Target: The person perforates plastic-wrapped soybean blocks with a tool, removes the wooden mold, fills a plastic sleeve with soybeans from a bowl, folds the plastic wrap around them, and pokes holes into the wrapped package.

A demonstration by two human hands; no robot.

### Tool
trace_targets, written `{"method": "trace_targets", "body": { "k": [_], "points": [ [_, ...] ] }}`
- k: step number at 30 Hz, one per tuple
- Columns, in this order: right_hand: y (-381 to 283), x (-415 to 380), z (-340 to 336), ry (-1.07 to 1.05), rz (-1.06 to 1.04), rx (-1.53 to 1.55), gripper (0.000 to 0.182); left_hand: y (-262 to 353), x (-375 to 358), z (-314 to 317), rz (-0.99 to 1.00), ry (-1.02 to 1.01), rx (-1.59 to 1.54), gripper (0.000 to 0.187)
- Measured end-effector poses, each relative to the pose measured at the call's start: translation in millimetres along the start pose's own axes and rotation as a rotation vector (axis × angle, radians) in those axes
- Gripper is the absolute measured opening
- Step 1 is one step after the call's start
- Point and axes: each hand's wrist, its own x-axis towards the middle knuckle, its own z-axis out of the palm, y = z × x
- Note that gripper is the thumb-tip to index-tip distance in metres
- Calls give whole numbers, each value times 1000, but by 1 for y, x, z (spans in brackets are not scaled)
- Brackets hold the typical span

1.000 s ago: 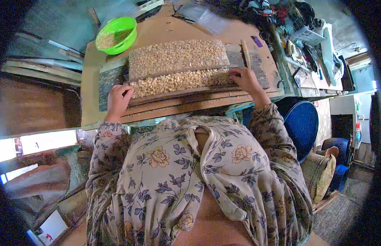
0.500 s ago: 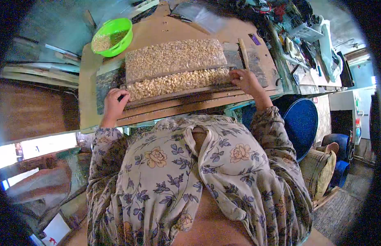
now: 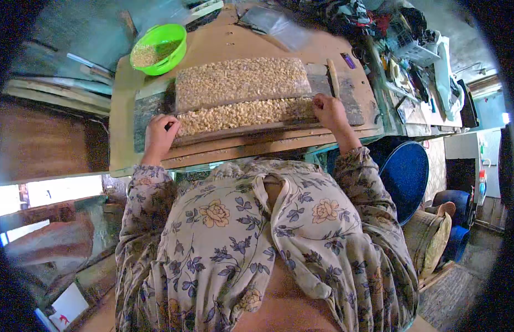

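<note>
A wide slab of pale puffed-looking pieces (image 3: 243, 83) lies flat on a dark board (image 3: 150, 105) on the table. Along its near side runs a narrower strip of the same pale pieces (image 3: 248, 115). My left hand (image 3: 160, 135) is at the strip's left end, its fingers curled and pinched together. At the right end my right hand (image 3: 330, 113) is closed too, thumb against fingers. Whatever lies between the fingertips of either hand is too small to make out. A long light wooden stick (image 3: 332, 77) lies beyond my right hand.
A bright green bowl (image 3: 179, 54) with small pale bits stands at the back left of the table. Clear plastic sheets (image 3: 276, 26) lie at the far edge. To the right are a cluttered side table (image 3: 414, 94) and a blue barrel (image 3: 406, 180).
The view has shifted slightly, so the table appears a little further right. Both hands stay closed at the strip's ends, with only small finger movements.
</note>
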Motion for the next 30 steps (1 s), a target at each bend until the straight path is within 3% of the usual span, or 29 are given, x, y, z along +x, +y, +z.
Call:
{"method": "trace_targets", "body": {
  "k": [2, 4, 5, 7, 8, 11, 12, 13, 15, 17, 18, 21, 27, 30],
  "points": [
    [-2, -1, 1, -35, 31, -54, 22, -6, -1, 1, 17, -4, 0, 11],
    [-6, -1, 2, 123, 50, -43, 40, 4, 0, -6, 39, 22, -56, 29],
    [-10, -2, -1, 121, 45, -40, 40, 9, 1, -8, 35, 24, -53, 29],
    [-22, -1, -10, 205, -167, -141, 54, 17, 5, -12, 20, 57, -60, 54],
    [-22, 2, -11, 192, -235, -176, 58, 19, 8, -16, -16, -44, -124, 64],
    [-22, 14, -14, 61, -272, -212, 60, 7, 15, -16, -32, -206, -135, 65],
    [-23, 14, -15, 60, -277, -210, 60, 7, 18, -15, 75, -153, -132, 58],
    [-25, 14, -16, 5, -240, -166, 56, 7, 19, -16, 71, -150, -129, 58],
    [-21, 14, -15, -51, -207, -119, 51, 8, 20, -18, 101, -151, -69, 41],
    [-13, 15, -9, -33, -297, -294, 37, 5, 20, -14, 121, -108, -93, 31],
    [-22, 10, -15, -25, -245, -105, 26, 4, 18, -14, 146, -68, -122, 20],
    [-18, 6, -10, 63, -252, -93, 21, 4, 16, -12, 99, -67, -130, 11],
    [4, 3, 8, 166, -294, -215, 14, -2, 9, -11, 178, -11, -83, 8],
    [7, -3, 11, 240, -298, -113, 12, -8, 5, -7, 195, -10, -90, 8]
  ]
}}
